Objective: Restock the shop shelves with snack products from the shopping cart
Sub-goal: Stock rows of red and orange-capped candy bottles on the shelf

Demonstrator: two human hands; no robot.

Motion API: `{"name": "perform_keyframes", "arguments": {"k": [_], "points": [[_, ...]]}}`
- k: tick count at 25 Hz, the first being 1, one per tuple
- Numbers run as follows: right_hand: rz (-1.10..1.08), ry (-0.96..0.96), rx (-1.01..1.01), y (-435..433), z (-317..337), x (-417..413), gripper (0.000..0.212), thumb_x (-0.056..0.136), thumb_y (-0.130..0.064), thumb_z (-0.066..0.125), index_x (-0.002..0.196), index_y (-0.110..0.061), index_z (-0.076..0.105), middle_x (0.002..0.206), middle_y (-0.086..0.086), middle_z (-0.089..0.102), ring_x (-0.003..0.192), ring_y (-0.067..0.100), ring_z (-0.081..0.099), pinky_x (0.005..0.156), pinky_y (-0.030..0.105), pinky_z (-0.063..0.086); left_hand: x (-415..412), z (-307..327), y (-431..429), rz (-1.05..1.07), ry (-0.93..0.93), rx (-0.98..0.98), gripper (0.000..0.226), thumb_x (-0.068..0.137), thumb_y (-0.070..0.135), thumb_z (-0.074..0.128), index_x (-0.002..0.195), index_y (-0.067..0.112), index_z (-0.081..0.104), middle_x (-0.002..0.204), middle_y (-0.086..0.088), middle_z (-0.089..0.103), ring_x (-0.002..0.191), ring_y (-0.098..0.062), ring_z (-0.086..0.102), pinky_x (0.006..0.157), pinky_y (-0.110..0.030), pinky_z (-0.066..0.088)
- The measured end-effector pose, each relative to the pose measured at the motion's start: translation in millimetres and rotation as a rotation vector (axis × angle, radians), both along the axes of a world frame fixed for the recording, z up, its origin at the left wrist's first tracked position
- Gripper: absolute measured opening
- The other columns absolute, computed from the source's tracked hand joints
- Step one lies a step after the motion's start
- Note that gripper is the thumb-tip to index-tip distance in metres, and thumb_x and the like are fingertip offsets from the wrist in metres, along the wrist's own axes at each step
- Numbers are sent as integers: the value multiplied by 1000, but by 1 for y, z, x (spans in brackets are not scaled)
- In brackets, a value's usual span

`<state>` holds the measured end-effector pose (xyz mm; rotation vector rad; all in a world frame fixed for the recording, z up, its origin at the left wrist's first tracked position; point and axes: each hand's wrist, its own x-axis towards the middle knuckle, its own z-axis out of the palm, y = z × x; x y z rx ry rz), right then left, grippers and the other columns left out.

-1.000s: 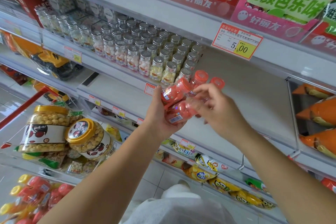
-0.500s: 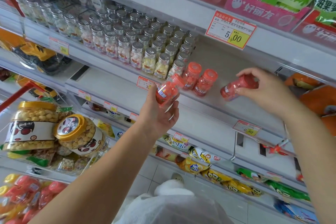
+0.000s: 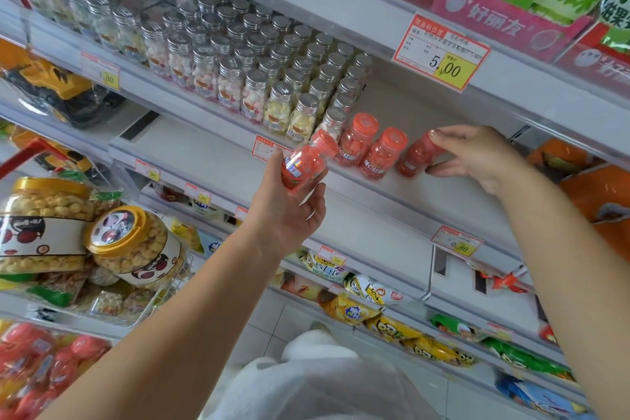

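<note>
In the middle of the frame the left hand [image 3: 289, 215] is raised in front of the shelf [image 3: 426, 204], palm up. Its fingers and thumb are curled round a small red candy bottle [image 3: 306, 164], which tilts with its red cap toward the upper right. This bottle is in the air, just in front of the shelf's front edge and clear of the board.

Right of centre, the right hand [image 3: 477, 157] reaches over the same shelf and pinches a second red bottle [image 3: 414, 157] at its cap end between thumb and fingertips. That bottle leans, with its lower end down at the shelf board; whether it rests there fully cannot be told. Just to its left two more red bottles [image 3: 370, 147] stand upright side by side. Beside them, filling the shelf toward the upper left, are rows of clear bottles with silver caps [image 3: 238, 61].

A price tag reading 5.00 [image 3: 443, 51] hangs on the shelf edge above. At the lower left the shopping cart [image 3: 30, 157], with a red handle, holds two large jars with yellow lids [image 3: 133, 245] and, below them, more red bottles [image 3: 44, 368]. Snack bags [image 3: 368, 297] line the lower shelves at the lower right.
</note>
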<state>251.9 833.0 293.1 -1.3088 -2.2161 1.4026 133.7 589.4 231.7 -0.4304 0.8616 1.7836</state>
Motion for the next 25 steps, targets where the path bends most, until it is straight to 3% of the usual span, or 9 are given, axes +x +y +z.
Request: {"name": "perform_keyframes", "arguments": {"k": [3,6,9,11,18,20,21,23,25], "points": [[40,37,-48,-1,0,-26,28,96,-24,59,120,-10,63,91,12,67,58,17,68,64,28,60,2,0,-1,-27,6,5,63,94,65,47,130,15,61,96,2,76,78,-11,61,70,-24,51],[102,-6,-36,-9,4,-55,24,96,-32,58,118,-22,62,93,6,66,68,20,64,71,33,55,2,0,-4,-46,13,11,60,94,63,49,128,16,61,101,0,75,78,-12,60,67,-25,51],[165,-40,7,-18,5,-76,22,97,-34,57,118,-27,60,92,-4,64,72,12,59,60,24,49,-1,0,-8,-65,19,7,60,95,62,49,131,16,60,102,-1,75,78,-12,60,67,-24,51],[201,-38,21,-21,5,-84,20,97,-34,57,116,-29,60,93,-9,63,77,8,58,62,22,46,-2,-1,-11,-73,22,11,59,95,61,48,131,15,60,99,-1,76,77,-13,60,69,-24,50],[265,-41,27,-28,3,-88,19,98,-34,55,115,-29,61,109,-2,64,103,15,60,78,25,48,-5,-2,-15,-114,48,24,60,96,60,46,131,13,60,100,-2,76,75,-12,61,69,-24,50],[231,-50,183,-31,4,-83,25,98,-40,53,119,-29,62,112,-4,61,108,14,57,87,26,44,-4,-1,-14,-126,50,39,60,96,60,47,129,12,60,105,-3,74,75,-12,60,70,-24,51],[186,-44,353,-36,6,-76,27,99,-41,51,118,-27,63,109,-6,61,105,12,57,87,25,42,-3,-1,-13,-128,49,57,59,96,59,48,129,12,59,109,-4,71,75,-12,60,71,-24,51],[142,41,730,-55,13,-60,26,99,-39,51,110,-22,67,96,-6,62,89,11,56,78,24,40,-3,-1,-12,-120,50,120,55,95,57,51,128,12,58,116,-7,64,74,-11,58,71,-22,51],[272,130,854,-78,16,-44,28,97,-39,52,104,-19,70,85,-4,61,76,13,53,68,26,40,-3,1,-11,-107,67,205,51,93,51,56,124,11,58,115,-9,59,76,-12,58,72,-21,53]]}}
